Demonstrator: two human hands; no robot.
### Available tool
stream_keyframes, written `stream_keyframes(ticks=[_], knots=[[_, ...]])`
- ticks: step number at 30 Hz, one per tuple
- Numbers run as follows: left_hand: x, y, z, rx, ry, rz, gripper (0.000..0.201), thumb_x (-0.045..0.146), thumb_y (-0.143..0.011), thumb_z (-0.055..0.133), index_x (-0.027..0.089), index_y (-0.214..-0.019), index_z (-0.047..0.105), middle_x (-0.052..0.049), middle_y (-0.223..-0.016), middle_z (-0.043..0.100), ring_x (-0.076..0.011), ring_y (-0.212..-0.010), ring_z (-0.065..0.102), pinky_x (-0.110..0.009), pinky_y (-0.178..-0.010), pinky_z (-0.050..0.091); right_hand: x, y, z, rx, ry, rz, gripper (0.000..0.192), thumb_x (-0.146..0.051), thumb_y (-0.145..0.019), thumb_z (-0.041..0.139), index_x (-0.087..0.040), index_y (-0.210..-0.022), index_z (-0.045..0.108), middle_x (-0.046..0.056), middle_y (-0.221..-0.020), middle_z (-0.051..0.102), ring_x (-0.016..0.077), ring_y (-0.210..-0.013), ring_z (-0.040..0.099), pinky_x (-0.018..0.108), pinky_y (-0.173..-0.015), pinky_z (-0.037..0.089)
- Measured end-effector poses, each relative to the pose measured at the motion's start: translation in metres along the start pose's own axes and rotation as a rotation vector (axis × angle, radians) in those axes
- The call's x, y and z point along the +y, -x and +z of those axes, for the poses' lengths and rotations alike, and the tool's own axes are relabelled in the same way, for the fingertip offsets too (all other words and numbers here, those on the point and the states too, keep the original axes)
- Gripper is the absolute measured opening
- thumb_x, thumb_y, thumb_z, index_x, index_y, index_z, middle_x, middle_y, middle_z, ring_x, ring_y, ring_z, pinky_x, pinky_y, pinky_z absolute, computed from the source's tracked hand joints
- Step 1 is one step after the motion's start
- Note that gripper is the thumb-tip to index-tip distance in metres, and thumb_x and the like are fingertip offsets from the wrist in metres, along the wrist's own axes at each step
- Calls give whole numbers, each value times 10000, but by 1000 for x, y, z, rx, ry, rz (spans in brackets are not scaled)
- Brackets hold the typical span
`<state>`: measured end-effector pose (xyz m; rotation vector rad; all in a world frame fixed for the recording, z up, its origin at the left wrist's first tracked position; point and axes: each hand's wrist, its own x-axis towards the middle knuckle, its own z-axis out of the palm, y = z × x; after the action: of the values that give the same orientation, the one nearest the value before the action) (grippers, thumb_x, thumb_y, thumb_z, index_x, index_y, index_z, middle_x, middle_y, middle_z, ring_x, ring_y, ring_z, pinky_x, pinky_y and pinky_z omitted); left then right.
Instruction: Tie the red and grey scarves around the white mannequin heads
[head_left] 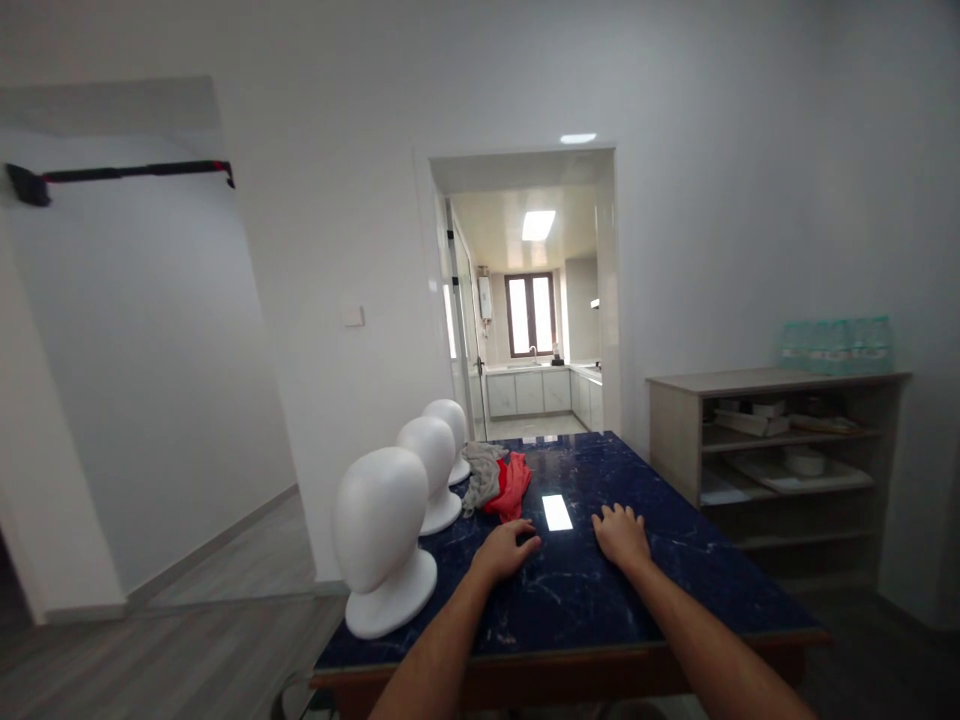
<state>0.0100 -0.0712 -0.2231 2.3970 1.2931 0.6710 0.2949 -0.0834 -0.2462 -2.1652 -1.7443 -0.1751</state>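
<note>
Both my hands rest on a dark blue marble-patterned table (675, 570). My left hand (504, 549) lies with its fingers loosely curled on the tabletop and holds nothing. My right hand (620, 535) lies flat, palm down, fingers spread. Just beyond my left hand lie a red cloth (513, 486) and a grey cloth (482, 474), bunched together. Along the table's left edge stand three white foam mannequin heads: a near one (381, 540), a middle one (431, 472) and a far one (451, 428).
A wooden shelf unit (780, 450) with trays and boxes stands at the right, with packed water bottles (836, 346) on top. An open doorway (529, 300) beyond the table leads to a kitchen. White walls stand left and behind; grey floor lies at the left.
</note>
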Motion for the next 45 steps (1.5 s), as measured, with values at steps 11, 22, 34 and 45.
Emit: stream_keyframes(ticks=[11, 22, 34, 45], knots=[[-4, -2, 3, 28, 40, 23, 419, 508, -971, 626, 222, -1231, 789, -76, -1462, 689, -261, -1349, 647, -358, -1182, 452, -1, 2, -4, -3, 19, 2, 511, -415, -1088, 360, -127, -1308, 720, 236, -1363, 639, 381, -1294, 541, 514, -1079, 366], [-3, -1, 2, 26, 22, 22, 414, 509, -977, 620, 241, -1243, 789, -66, -1475, 680, -264, -1359, 639, -360, -1176, 455, 0, 2, -8, -29, 20, 1, 520, -425, -1092, 349, -133, -1311, 719, 231, -1369, 641, 381, -1289, 542, 515, -1081, 363], [-2, 0, 2, 26, 21, 12, 411, 505, -977, 632, 240, -1250, 788, -61, -1464, 689, -260, -1346, 645, -348, -1162, 461, 2, 2, -5, -18, 21, -3, 526, -432, -1087, 343, -134, -1297, 723, 224, -1367, 646, 366, -1282, 548, 483, -1071, 368], [-14, -5, 12, 84, 87, 76, 386, 505, -949, 661, 240, -1184, 813, -82, -1382, 736, -295, -1246, 698, -387, -1119, 483, 4, 0, -3, -19, 43, -7, 534, -433, -1086, 336, -140, -1311, 721, 219, -1383, 642, 379, -1282, 546, 492, -1062, 386]])
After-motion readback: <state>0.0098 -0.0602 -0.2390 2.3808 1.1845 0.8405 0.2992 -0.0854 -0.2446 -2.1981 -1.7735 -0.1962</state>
